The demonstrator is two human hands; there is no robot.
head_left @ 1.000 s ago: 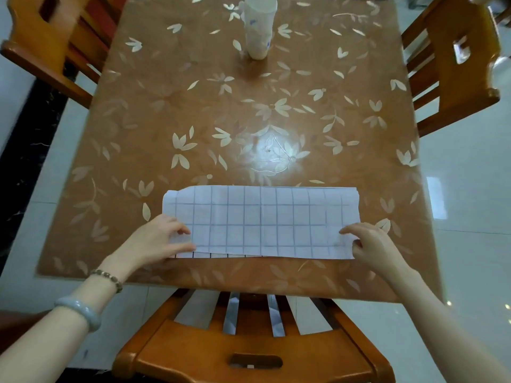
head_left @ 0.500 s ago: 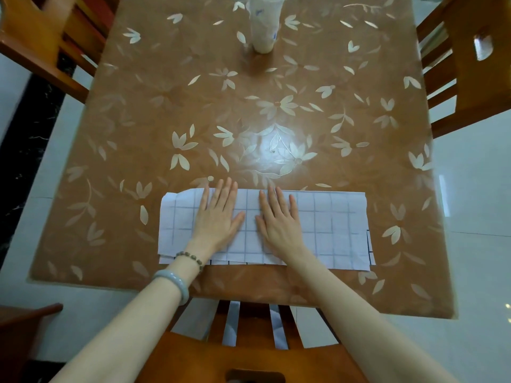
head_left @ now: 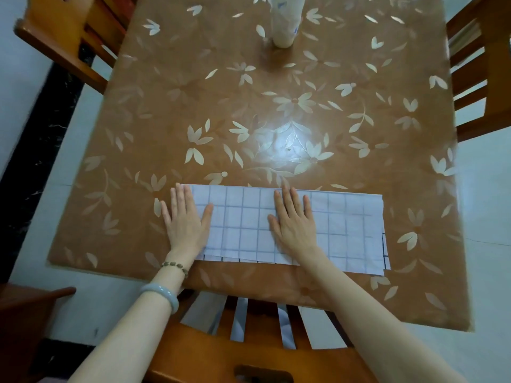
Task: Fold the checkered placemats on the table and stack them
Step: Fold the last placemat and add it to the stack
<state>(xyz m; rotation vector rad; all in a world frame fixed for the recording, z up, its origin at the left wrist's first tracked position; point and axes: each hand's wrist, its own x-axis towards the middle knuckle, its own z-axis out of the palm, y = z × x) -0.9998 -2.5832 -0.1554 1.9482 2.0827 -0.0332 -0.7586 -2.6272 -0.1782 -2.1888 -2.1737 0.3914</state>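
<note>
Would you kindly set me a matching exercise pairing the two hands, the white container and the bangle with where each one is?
1 left hand
2 right hand
3 white container
4 pale bangle

A at the far end of the table
B flat on the left end of the placemat
C round a wrist
D flat near the placemat's middle

Pairs: 1-B, 2-D, 3-A, 4-C.
</note>
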